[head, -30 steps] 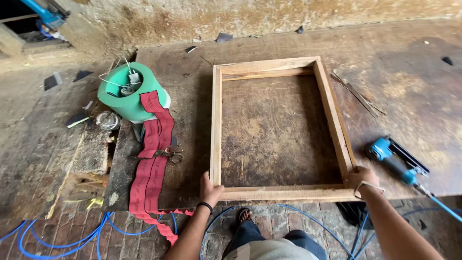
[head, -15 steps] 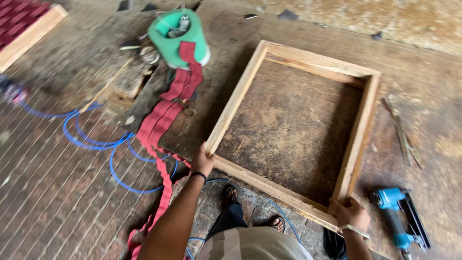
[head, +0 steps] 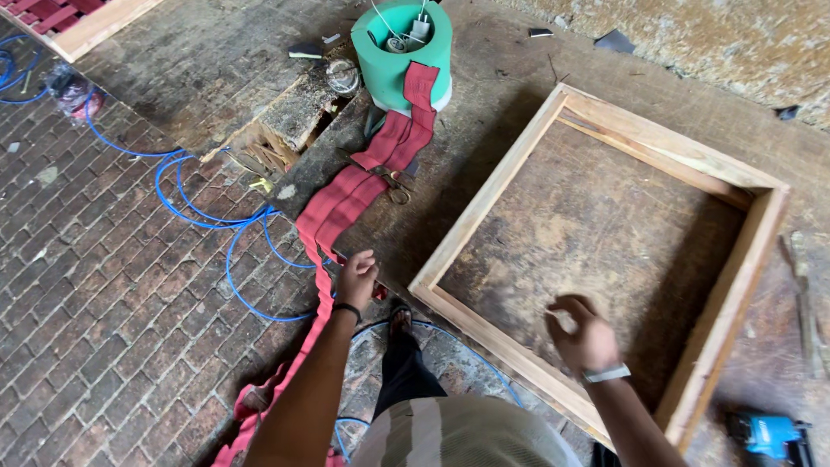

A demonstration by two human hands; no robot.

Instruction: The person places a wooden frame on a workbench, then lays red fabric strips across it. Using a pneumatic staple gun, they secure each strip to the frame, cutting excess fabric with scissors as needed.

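Note:
A rectangular wooden frame lies flat on a worn wooden worktable. My left hand has closed on a long red webbing strap at the table's near edge, left of the frame's near corner. The strap runs from a green bucket down over the table edge to the brick floor. My right hand, with a band on the wrist, hovers with loosely curled fingers over the inside of the frame near its front rail, holding nothing.
Scissors lie on the strap. A blue hose loops over the brick floor at the left. A blue nail gun sits at the bottom right. Another frame with red webbing lies top left. Thin wood strips lie right of the frame.
Both hands have let go of the frame. My left hand moved left onto the red strap, my right hand lifted over the frame's inside. The view swung left.

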